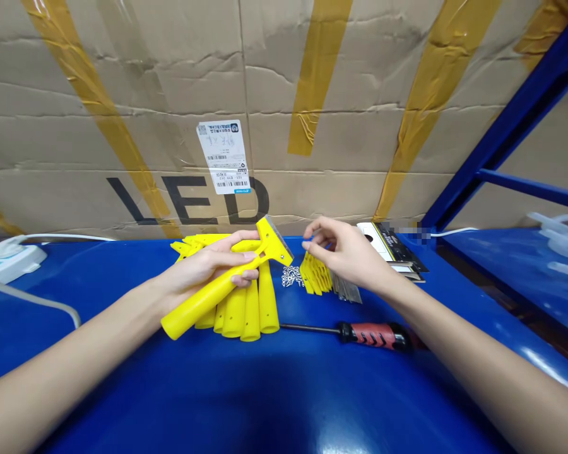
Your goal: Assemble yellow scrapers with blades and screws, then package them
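Note:
My left hand point(213, 260) is closed around a yellow scraper point(201, 299), its wide head with a metal blade edge tilted up to the right. A small screw shows in that head. My right hand point(348, 249) hovers right of the scraper head, thumb and fingertips drawn together; whatever they pinch is too small to make out. Beneath it lie a row of small yellow plates point(316, 274) and a stack of flat metal blades point(349, 291). A pile of tiny screws point(291, 276) sits between the hands. More yellow scraper handles point(250, 315) lie under my left hand.
A screwdriver point(372, 335) with a red and black grip lies in front on the blue table point(265, 391). Flat packages point(392, 246) lie behind my right hand. A white power strip point(14, 261) is at left. A large cardboard box point(170, 145) stands behind; a blue frame point(497, 132) rises right.

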Motion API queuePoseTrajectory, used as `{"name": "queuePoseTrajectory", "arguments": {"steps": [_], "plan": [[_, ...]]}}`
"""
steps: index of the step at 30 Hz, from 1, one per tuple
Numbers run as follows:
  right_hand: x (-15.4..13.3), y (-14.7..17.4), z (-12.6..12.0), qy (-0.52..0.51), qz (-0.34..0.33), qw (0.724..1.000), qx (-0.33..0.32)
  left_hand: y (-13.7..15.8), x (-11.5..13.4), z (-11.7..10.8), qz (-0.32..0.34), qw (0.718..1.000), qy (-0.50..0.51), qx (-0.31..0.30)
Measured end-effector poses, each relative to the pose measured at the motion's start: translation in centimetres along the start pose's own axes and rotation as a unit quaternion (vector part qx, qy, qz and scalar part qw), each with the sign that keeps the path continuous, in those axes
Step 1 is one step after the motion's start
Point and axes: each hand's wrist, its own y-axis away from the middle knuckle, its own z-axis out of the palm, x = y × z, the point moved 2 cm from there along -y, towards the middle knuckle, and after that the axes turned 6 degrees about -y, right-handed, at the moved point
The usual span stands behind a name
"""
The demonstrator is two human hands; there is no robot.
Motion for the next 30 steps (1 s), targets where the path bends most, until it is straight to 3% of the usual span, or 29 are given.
{"name": "queuePoseTrajectory", "arguments": {"steps": [5,9,15,23,30], "plan": [[-0.2,0.8,0.9,0.115,-0.063,0.974,-0.185,-0.2,0.2,-0.4,-0.003,0.999,0.005,0.04],[-0.9,1.3,1.8,0.179,-0.1,0.963,-0.178,-0.2,0.5,-0.2,0.004,0.999,0.001,0.048],[-2.0,1.7,2.8,0.196,-0.152,0.949,-0.194,-0.1,0.5,0.0,0.005,0.999,0.004,0.047],[-1.8,1.8,3.1,0.195,-0.159,0.944,-0.214,0.1,0.7,0.1,0.009,0.999,-0.01,0.053],[-2.3,2.0,2.8,0.168,-0.135,0.945,-0.247,0.0,0.3,-0.3,0.004,1.0,-0.006,-0.003]]}}
